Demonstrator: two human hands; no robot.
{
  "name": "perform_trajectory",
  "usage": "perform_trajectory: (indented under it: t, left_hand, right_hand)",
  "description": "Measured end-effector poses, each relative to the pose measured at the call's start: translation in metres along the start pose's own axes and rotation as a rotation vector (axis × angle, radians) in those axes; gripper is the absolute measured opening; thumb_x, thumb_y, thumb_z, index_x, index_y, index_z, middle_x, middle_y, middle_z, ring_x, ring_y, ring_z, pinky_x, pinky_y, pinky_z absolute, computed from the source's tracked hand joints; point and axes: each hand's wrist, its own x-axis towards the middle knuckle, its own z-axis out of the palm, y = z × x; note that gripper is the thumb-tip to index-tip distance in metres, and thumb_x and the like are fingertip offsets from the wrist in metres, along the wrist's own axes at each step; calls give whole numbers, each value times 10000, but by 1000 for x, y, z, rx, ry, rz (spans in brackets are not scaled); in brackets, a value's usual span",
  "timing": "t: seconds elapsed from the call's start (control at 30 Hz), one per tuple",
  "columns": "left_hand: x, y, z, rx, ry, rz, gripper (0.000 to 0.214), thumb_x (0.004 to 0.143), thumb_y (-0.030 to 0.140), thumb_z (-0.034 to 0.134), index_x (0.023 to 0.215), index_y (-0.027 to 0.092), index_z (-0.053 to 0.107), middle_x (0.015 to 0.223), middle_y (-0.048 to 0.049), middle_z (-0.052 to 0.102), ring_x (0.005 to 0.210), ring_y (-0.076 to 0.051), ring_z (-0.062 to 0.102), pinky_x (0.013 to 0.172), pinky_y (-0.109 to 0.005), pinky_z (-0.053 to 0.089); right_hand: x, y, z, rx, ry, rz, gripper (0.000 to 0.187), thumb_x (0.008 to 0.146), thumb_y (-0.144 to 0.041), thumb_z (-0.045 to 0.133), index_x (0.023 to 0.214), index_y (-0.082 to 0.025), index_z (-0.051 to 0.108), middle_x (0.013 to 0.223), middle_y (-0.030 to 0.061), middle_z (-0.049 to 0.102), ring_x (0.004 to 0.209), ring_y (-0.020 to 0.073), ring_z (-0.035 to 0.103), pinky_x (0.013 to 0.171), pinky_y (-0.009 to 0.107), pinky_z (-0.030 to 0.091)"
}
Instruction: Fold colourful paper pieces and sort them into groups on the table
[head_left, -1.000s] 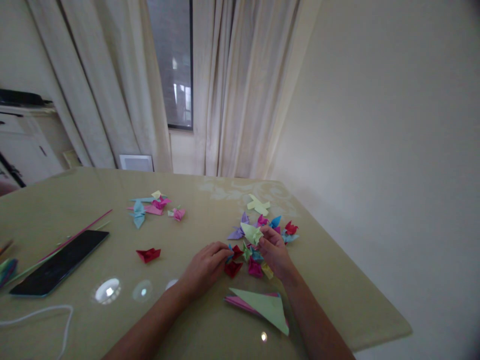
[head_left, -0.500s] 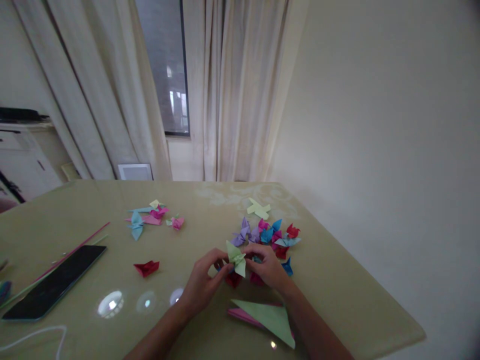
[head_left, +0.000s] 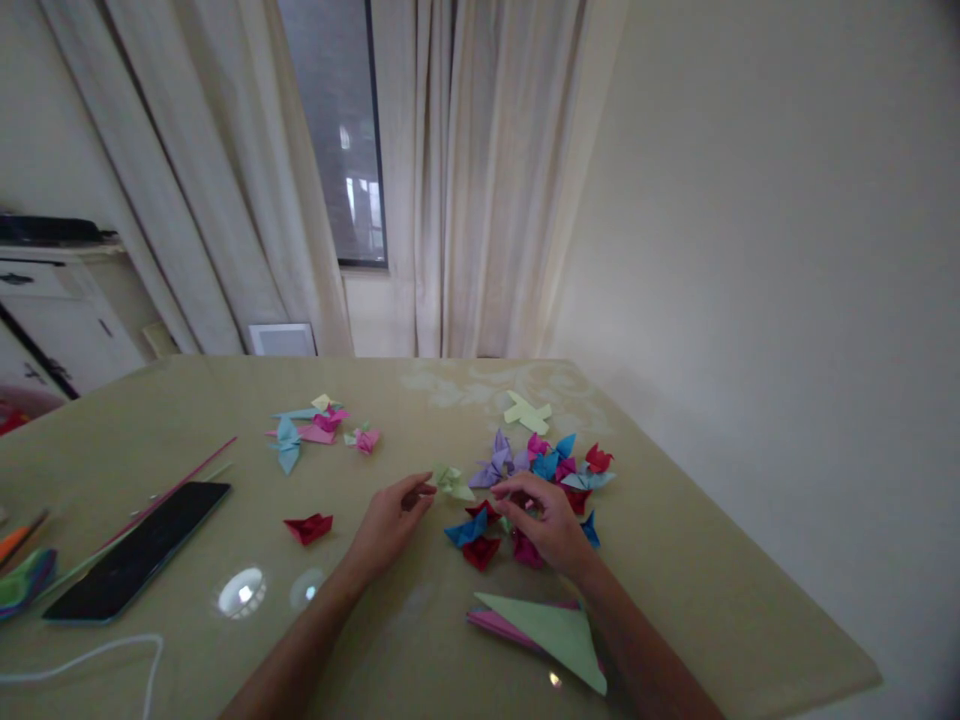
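Note:
A light green folded-paper piece (head_left: 453, 484) rests on the table just right of my left hand (head_left: 394, 520), whose thumb and fingers are apart with nothing between them. Over the pile of paper pieces hovers my right hand (head_left: 547, 522), its fingers bent and parted and nothing visible in them. Beneath and beside it are a blue piece (head_left: 468, 530), a dark red piece (head_left: 481, 553) and a magenta piece (head_left: 527, 550), partly covered by the hand. Purple pieces (head_left: 496, 464) lie just beyond the fingers.
Folded green and pink sheets (head_left: 551, 635) lie near my right forearm. A red paper boat (head_left: 308, 528) is left of my left hand. Farther left are a black phone (head_left: 139, 555), thin sticks and a white cable (head_left: 90, 660). A pale green cross-shaped paper (head_left: 527, 412) lies behind the pile.
Both hands have let go of the light green piece, which now lies on the table by the purple ones. My hands have moved apart. The view has shifted slightly.

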Motion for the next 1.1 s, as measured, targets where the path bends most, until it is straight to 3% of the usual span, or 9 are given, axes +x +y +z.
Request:
perform_trajectory:
  t: [0.1,0.2,0.3,0.37,0.53,0.7,0.83,0.97,1.1]
  left_hand:
    - [0,-2,-10,42,-73,4,475,909,385,553,1326,174,639,1143,-132,792,948,-253,771,893,-448,623]
    - [-8,3,-37,511,53,-12,410,932,338,553,1282,156,664,1267,-201,721,1135,-359,704,994,-617,544]
    - [-19,1,-65,989,183,-226,370,967,332,532,1244,137,681,1366,-264,623,1312,-513,537,946,-812,435]
    - [-20,-4,-72,1059,96,-378,359,989,297,489,1237,123,680,1330,-272,620,1269,-503,556,895,-747,495]
    - [-7,-6,-41,871,-118,-146,349,978,134,434,1217,153,688,1183,-168,688,1127,-283,662,1049,-441,495]
    - [-14,19,11,242,17,182,357,964,265,579,1319,242,609,1098,-73,707,954,-220,726,889,-367,612]
    - [-35,39,38,63,21,385,426,980,218,574,1397,300,553,1252,-63,695,1102,-208,720,965,-366,617]
    - [-45,39,46,114,-55,495,498,995,231,594,1475,325,502,1363,-76,664,1223,-222,678,1034,-370,590]
    - [-28,17,28,224,63,427,512,988,328,632,1479,298,491,1413,-112,616,1257,-260,647,1057,-422,568]
  right_hand:
    - [0,1,0,-17,1,4,170,944,-393,759,1033,-259,813,932,37,754,805,195,670,689,286,481]
    - [0,3,-3,-10,46,7,186,947,-404,749,1020,-245,812,915,41,740,780,189,650,661,277,471]
    - [0,7,-6,33,111,14,209,961,-417,721,995,-226,799,887,43,732,757,189,647,660,279,483]
    - [1,9,-7,52,146,28,226,960,-429,715,976,-215,786,869,41,730,727,184,639,655,281,491]
    - [3,10,-10,47,175,32,257,966,-447,691,947,-202,766,846,39,713,709,183,633,649,287,502]
    - [-1,-4,-8,-28,72,8,239,961,-440,721,1037,-217,762,899,38,716,748,186,638,674,290,501]
    - [-9,-18,4,-47,-137,-145,446,839,-399,881,1227,-257,714,1125,53,705,975,216,667,868,322,533]
    - [-11,-25,13,-40,-195,-237,66,973,-285,738,1016,-243,764,1069,54,682,1007,202,663,923,319,520]
    - [-6,-24,4,-43,-55,-206,74,999,-267,696,972,-229,755,979,46,681,937,202,657,854,311,510]
